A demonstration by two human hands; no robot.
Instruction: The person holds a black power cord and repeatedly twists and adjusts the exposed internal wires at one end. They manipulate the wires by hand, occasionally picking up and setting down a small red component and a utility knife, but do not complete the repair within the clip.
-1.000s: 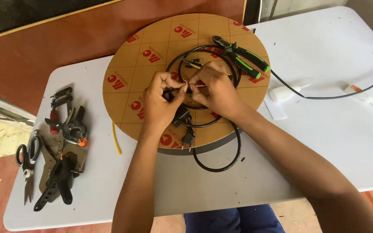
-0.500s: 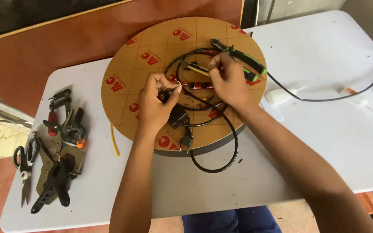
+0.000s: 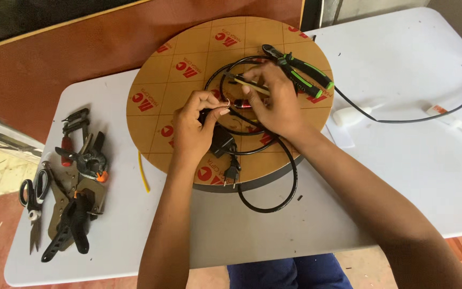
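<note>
White table [image 3: 402,160], round board [image 3: 188,48]; both hands [image 3: 196,128] [image 3: 274,101] pinched on black cable [image 3: 274,198]

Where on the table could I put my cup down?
Bare table lies right of the round board, below the black cable. Another patch sits between the tool pile and the yellow strip. The board's middle is crowded.

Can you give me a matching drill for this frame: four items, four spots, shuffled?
Items:
1. green-handled cutters
2. scissors
3. plug
4. yellow strip

Places:
A. near edge of the round board, below the left hand
B. far left of the table, beside the clamps
C. on the table just left of the board
D. far side of the board, past the right hand

Pairs: 1-D, 2-B, 3-A, 4-C
</note>
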